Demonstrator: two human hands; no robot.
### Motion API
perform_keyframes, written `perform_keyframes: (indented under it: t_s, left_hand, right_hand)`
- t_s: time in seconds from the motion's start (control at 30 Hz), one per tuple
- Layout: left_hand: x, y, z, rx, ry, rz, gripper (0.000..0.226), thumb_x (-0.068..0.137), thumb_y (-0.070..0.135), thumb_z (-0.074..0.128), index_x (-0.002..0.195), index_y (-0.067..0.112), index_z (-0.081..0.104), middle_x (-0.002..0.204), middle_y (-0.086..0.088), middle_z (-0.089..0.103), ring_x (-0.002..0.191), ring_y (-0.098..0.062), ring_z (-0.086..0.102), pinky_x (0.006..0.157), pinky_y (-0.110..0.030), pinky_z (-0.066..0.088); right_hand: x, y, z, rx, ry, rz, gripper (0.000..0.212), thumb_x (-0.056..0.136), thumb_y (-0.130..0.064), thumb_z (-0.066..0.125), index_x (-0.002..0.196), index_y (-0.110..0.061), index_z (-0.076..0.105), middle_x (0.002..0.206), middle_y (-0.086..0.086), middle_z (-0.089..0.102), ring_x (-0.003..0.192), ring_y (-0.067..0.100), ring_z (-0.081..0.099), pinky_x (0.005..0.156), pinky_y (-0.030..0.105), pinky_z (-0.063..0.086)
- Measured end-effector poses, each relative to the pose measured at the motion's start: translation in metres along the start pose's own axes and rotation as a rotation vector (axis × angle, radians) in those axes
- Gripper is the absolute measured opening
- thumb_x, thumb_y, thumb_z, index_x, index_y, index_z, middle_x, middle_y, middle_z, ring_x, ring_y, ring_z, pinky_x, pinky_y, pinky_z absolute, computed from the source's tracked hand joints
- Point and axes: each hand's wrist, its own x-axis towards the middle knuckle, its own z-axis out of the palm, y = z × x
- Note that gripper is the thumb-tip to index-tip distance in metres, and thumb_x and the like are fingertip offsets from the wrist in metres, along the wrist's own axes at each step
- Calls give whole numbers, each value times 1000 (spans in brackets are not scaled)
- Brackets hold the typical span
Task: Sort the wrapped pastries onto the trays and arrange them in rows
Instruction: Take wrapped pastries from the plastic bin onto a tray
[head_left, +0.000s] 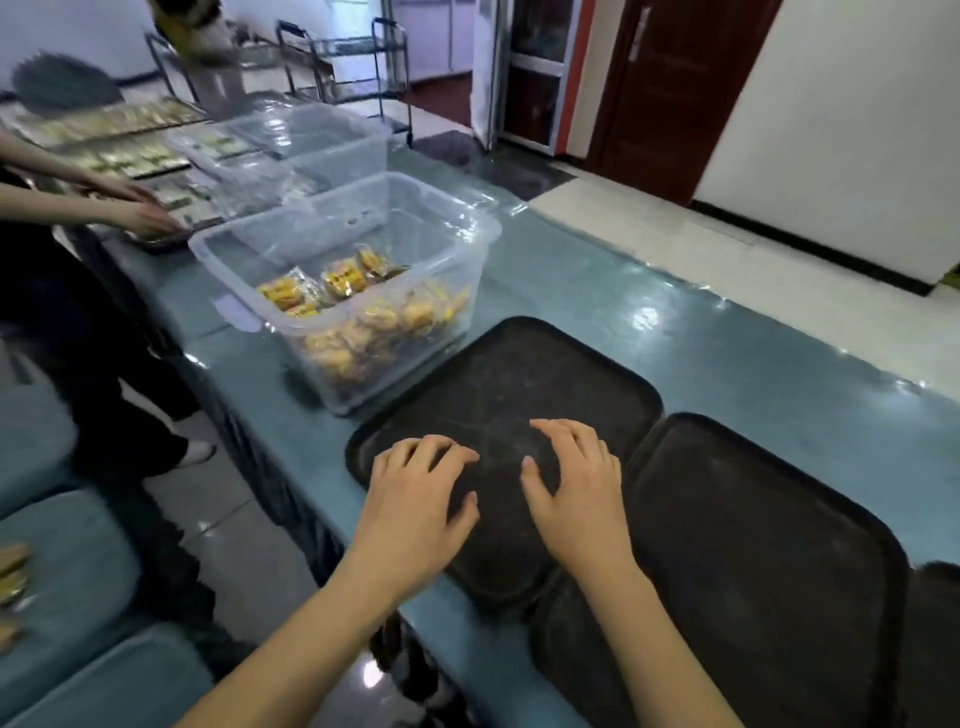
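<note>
A dark tray (519, 364) lies on the blue table in front of me with nothing on it. My left hand (415, 499) and my right hand (576, 483) rest side by side on its near half, fingers relaxed, holding nothing. A second dark tray (753, 545) lies to the right, touching the first. Beyond the first tray stands a clear plastic bin (467, 244) holding several wrapped yellow pastries (337, 283).
Another person (140, 215) at the left works at trays filled with pastries (130, 156). A second clear bin (332, 140) stands behind the first. Blue seats (67, 571) are at the lower left. Metal racks (363, 62) stand at the back.
</note>
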Motion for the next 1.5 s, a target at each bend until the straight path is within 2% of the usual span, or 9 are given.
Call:
perform_keyframes:
  t_s: [0.2, 0.4, 0.63, 0.8, 1.0, 1.17, 1.3, 1.4, 1.5]
  left_hand:
    - [33, -85, -40, -21, 1, -62, 42, 88, 50, 40, 123, 33, 59, 122, 12, 55, 116, -17, 49, 99, -38, 41]
    - [80, -148, -73, 30, -16, -73, 42, 90, 51, 40, 126, 37, 56, 126, 15, 52, 121, -14, 42, 102, -35, 37]
    - [178, -219, -101, 134, 18, 14, 40, 89, 46, 44, 123, 32, 59, 123, 9, 56, 116, -22, 49, 98, -43, 43]
    - [262, -273, -103, 279, -295, -49, 42, 94, 54, 50, 133, 38, 48, 132, 7, 48, 121, -20, 42, 104, -41, 39]
    - [328, -334, -82, 363, -635, -74, 63, 87, 59, 63, 142, 39, 40, 147, -3, 40, 131, -28, 40, 110, -50, 38]
    - [362, -367, -56, 473, -924, -31, 88, 81, 66, 65, 155, 40, 24, 162, -10, 16, 147, -38, 19, 116, -56, 31]
    - [373, -377, -43, 452, -1017, 84, 94, 76, 64, 73, 153, 43, 24, 163, -12, 12, 147, -41, 20, 115, -54, 31]
    - [379, -384, -38, 503, -1060, 163, 86, 76, 56, 77, 149, 39, 36, 160, -14, 17, 140, -41, 30, 108, -51, 42]
    - [385, -394, -38, 485, -1081, 219, 78, 79, 43, 79, 147, 36, 41, 157, -15, 22, 139, -40, 32, 107, -49, 44]
  right_hand:
    - [71, -65, 50, 70, -94, -63, 36, 96, -34, 61, 132, -32, 58, 125, -14, 51, 114, 6, 51, 95, 27, 32]
    - [144, -101, 92, 189, -101, -68, 33, 94, -31, 65, 127, -31, 62, 121, -16, 49, 109, 4, 51, 101, 41, 46]
    - [235, -131, 131, 267, -46, -132, 31, 94, -28, 65, 125, -31, 63, 119, -14, 51, 109, 4, 50, 100, 40, 47]
    - [315, -147, 166, 197, -176, -111, 31, 96, -31, 63, 127, -27, 63, 120, -11, 50, 116, 15, 51, 105, 39, 43]
    - [381, -163, 207, -255, -660, -127, 56, 93, -34, 67, 145, -34, 47, 146, 1, 47, 132, 26, 48, 110, 47, 41]
    - [407, -172, 248, -589, -1049, -52, 82, 82, -28, 81, 152, -29, 39, 146, 6, 49, 131, 32, 50, 105, 46, 46]
    - [409, -170, 271, -668, -1131, 26, 62, 75, -29, 88, 131, -17, 62, 124, 4, 66, 109, 28, 63, 89, 37, 54]
    - [423, -172, 270, -646, -1141, 69, 54, 74, -37, 88, 120, -19, 63, 112, 1, 66, 96, 22, 63, 76, 33, 54]
    - [451, -175, 262, -500, -1078, 123, 53, 71, -49, 86, 114, -26, 64, 116, -1, 64, 97, 19, 61, 76, 34, 52]
